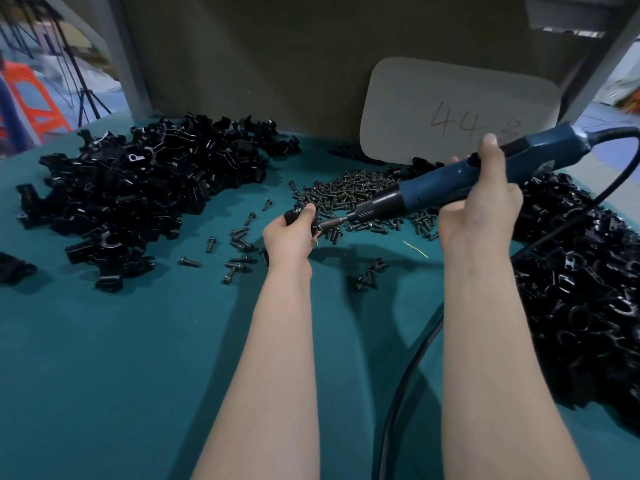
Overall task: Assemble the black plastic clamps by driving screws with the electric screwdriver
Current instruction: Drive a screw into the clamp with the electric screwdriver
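Over the middle of the bench: left hand curled round a small black plastic clamp, thumb on top, most of the part hidden by the fingers. Right hand wrapped round the barrel of a blue corded electric screwdriver, held nearly level, its steel bit meeting the clamp beside the left fingertips. Whether a screw sat on the bit could not be told.

Hazards, as judged:
- Bit worked close to the fingertips; a slip off the screw head would run it into them.
- Clamp was held in the air, unsupported; driving torque might twist it loose or send the screw in crooked.
- Black power cable trailed beside the right-hand heap; a tug might scatter parts or pull the tool off line.

Surface: teal cloth table cover. Heap of black plastic clamp parts at left; second heap at right. Mound of dark pan-head screws between them, just behind the hands; stray screws near the left wrist.

Room: brown cardboard backing with a pale rounded card pencilled "44". Orange plastic stool and black tripod stood beyond the left edge, blurred.
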